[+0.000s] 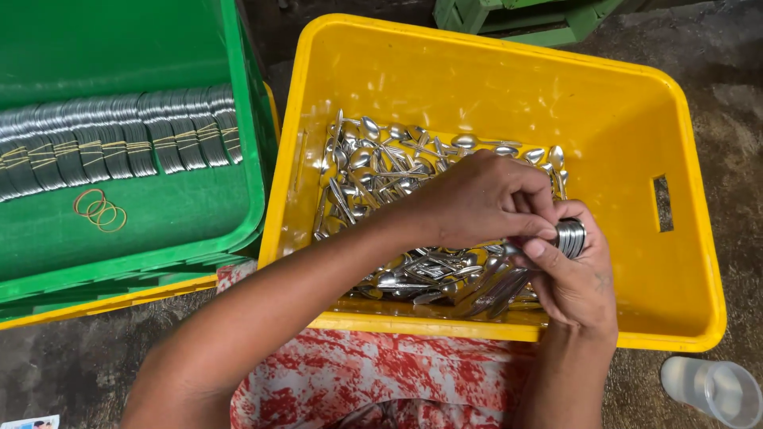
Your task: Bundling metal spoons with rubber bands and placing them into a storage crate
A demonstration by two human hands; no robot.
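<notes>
A yellow plastic crate [668,310] holds a loose heap of several small steel spoons [381,163]. Over the crate, my right hand [576,278] grips a tight stack of nested spoons [570,237], bowls up and handles pointing down toward the heap. My left hand [477,195] reaches across from the left. Its fingertips pinch the top of that same stack, so both hands touch it.
A green crate [246,159] at the left holds a long row of rubber-banded spoon bundles [119,147] and loose rubber bands [99,210]. A clear plastic cup [715,388] stands on the concrete floor at bottom right. Red-and-white patterned cloth [350,377] covers my lap.
</notes>
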